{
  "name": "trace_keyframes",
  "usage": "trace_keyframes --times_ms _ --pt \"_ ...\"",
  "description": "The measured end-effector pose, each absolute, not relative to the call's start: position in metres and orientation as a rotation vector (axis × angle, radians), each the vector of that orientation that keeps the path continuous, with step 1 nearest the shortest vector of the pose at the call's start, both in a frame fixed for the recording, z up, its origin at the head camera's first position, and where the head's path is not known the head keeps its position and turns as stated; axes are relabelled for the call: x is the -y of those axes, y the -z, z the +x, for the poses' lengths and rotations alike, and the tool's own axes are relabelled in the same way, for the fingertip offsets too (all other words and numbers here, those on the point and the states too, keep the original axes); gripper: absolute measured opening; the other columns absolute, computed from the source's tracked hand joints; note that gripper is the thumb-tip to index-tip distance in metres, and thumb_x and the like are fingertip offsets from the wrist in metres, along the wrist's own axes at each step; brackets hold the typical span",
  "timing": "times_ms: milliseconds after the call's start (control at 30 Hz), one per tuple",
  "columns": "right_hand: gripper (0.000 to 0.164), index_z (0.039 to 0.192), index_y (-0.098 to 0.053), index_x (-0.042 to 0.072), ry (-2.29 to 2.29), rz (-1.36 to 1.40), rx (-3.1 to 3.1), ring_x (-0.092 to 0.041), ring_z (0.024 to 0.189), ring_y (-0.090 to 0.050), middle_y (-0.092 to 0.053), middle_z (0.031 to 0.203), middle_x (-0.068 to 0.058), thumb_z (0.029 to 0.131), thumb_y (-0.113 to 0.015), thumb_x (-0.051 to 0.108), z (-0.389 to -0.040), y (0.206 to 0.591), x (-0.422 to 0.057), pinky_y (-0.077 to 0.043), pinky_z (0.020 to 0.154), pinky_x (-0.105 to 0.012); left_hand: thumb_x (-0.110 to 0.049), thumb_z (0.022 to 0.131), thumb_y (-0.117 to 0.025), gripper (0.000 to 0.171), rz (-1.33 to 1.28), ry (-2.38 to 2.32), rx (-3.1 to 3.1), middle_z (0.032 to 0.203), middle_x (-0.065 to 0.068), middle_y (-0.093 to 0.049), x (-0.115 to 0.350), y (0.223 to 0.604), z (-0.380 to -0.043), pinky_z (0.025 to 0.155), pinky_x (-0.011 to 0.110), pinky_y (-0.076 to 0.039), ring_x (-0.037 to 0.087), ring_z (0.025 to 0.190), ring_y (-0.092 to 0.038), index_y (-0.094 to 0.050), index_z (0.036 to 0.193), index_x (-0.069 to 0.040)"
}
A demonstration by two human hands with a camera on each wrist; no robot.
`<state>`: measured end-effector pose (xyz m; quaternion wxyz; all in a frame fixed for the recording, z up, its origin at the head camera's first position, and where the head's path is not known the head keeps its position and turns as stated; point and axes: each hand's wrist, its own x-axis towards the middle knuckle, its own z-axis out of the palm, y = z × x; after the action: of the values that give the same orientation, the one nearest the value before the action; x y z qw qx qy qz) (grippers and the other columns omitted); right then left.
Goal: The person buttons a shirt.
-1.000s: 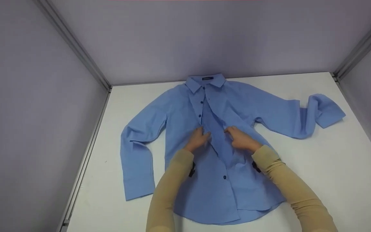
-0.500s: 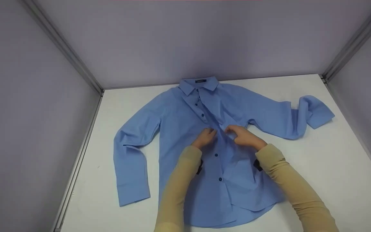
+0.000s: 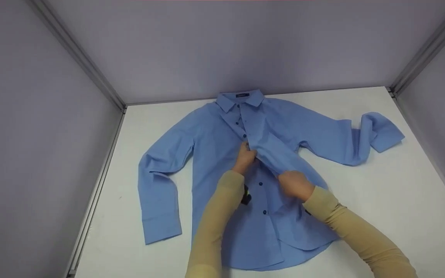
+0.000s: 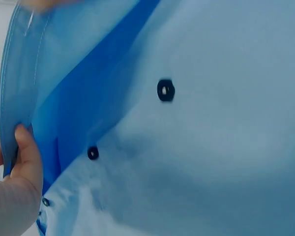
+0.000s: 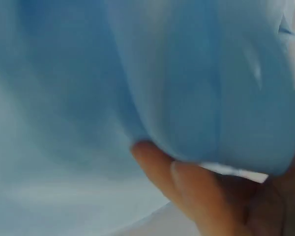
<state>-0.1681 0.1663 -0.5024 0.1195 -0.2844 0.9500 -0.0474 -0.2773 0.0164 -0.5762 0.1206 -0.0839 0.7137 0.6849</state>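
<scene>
A blue long-sleeved button shirt (image 3: pixel 214 154) lies front up, collar at the far side, its front partly unfastened. My left hand (image 3: pixel 244 159) pinches the edge of the shirt's right-side placket (image 4: pixel 18 93) at mid-chest. Lower along that same edge, my right hand (image 3: pixel 295 183) grips the fabric and lifts it off the layer beneath. Its fingers (image 5: pixel 196 189) show under a curved fold in the right wrist view. Dark buttons (image 4: pixel 165 90) run down the opposite front panel, exposed. Inside the opening, a darker blue layer (image 4: pixel 83 98) shows.
The shirt rests on a white table (image 3: pixel 400 193) bounded by grey panels (image 3: pixel 222 46) at the back and sides. Its left sleeve (image 3: pixel 160 200) bends toward the near edge; the right sleeve (image 3: pixel 361 143) is crumpled and folded at the right.
My left hand has moved slightly up and now pinches the placket edge. The right hand has slid down and to the right along it, drawing the edge taut. The front opening has narrowed.
</scene>
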Motion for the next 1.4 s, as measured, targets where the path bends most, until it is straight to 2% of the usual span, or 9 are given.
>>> trace_keyframes --times_ms 200,367,533,667,867,1000,1067,1200,1400 --pt "0.034 0.053 -0.032 0.014 0.359 -0.990 -2.399 -0.010 0.048 -0.017 -0.021 0.051 0.004 0.065 -0.048 -0.013 -0.159 0.488 -0.158 -0.018 0.043 -0.026 0.005 0.078 -0.049 0.056 -0.236 -1.801 -2.144 0.116 0.015 -0.046 -0.007 0.595 -0.284 0.072 0.036 -0.044 0.023 0.093 -0.050 -0.031 0.130 -0.004" --pt "0.014 0.073 -0.059 0.008 0.458 -1.101 -2.061 -0.004 0.046 -0.035 -0.042 0.057 0.008 0.073 -0.053 -0.004 -0.157 0.491 -0.146 -0.031 0.044 -0.020 0.003 0.077 -0.051 0.060 -0.160 -1.614 -2.177 0.126 0.015 -0.041 0.006 0.560 -0.256 0.081 0.034 -0.041 0.023 0.105 -0.046 -0.028 0.132 -0.002" --pt "0.022 0.101 -0.061 0.007 0.463 -0.985 -1.835 -0.006 0.049 -0.049 -0.056 0.066 0.004 0.080 -0.053 0.006 -0.159 0.505 -0.141 -0.041 0.049 -0.020 -0.001 0.077 -0.057 0.069 -0.028 -1.501 -2.180 0.109 0.016 -0.052 0.017 0.548 -0.239 0.075 0.029 -0.043 0.021 0.087 -0.054 -0.019 0.134 -0.001" --pt "0.019 0.096 -0.061 0.001 0.559 -0.986 -1.684 -0.006 0.055 -0.050 -0.057 0.069 0.003 0.082 -0.051 0.008 -0.163 0.515 -0.139 -0.042 0.052 -0.019 -0.005 0.078 -0.063 0.072 0.170 -1.451 -2.077 0.091 0.014 -0.058 0.023 0.553 -0.234 0.068 0.027 -0.045 0.019 0.075 -0.058 -0.018 0.135 -0.009" --pt "0.019 0.095 -0.060 0.002 0.675 -1.133 -1.676 -0.001 0.073 -0.051 -0.058 0.084 0.004 0.084 -0.054 0.016 -0.167 0.521 -0.137 -0.043 0.068 -0.019 0.002 0.080 -0.056 0.050 0.406 -1.395 -2.057 0.073 0.003 -0.049 0.024 0.558 -0.230 0.058 0.023 -0.038 0.011 0.062 -0.046 -0.033 0.121 -0.015" --pt "0.024 0.104 -0.057 0.000 0.830 -1.184 -1.898 -0.014 0.093 -0.054 -0.058 0.100 -0.007 0.084 -0.054 0.013 -0.173 0.519 -0.147 -0.043 0.081 -0.029 0.009 0.076 -0.053 0.046 0.468 -1.228 -2.277 0.060 0.001 -0.037 0.029 0.554 -0.230 0.051 0.023 -0.032 0.012 0.053 -0.035 -0.037 0.114 -0.011" --pt "0.023 0.103 -0.055 -0.004 0.956 -1.137 -2.114 -0.025 0.095 -0.054 -0.057 0.102 -0.015 0.084 -0.052 0.008 -0.184 0.519 -0.161 -0.043 0.081 -0.037 0.007 0.075 -0.056 0.048 0.497 -1.079 -2.420 0.070 0.004 -0.049 0.034 0.554 -0.230 0.057 0.025 -0.037 0.014 0.060 -0.044 -0.037 0.117 -0.008" --pt "0.025 0.105 -0.051 -0.012 1.245 -0.689 -2.651 -0.038 0.095 -0.050 -0.052 0.104 -0.026 0.083 -0.049 0.001 -0.219 0.523 -0.205 -0.039 0.082 -0.046 -0.016 0.072 -0.072 0.067 0.473 -0.643 -2.756 0.109 0.014 -0.051 0.041 0.557 -0.229 0.074 0.035 -0.043 0.025 0.097 -0.049 -0.034 0.128 -0.011" --pt "0.034 0.115 -0.042 -0.011 1.661 0.500 -2.932 -0.034 0.106 -0.038 -0.041 0.116 -0.026 0.084 -0.043 0.004 -0.250 0.526 -0.279 -0.030 0.089 -0.042 -0.039 0.066 -0.076 0.090 0.330 -0.340 -2.823 0.136 0.021 -0.024 0.047 0.561 -0.228 0.075 0.062 -0.036 0.045 0.123 -0.018 -0.025 0.139 -0.029"
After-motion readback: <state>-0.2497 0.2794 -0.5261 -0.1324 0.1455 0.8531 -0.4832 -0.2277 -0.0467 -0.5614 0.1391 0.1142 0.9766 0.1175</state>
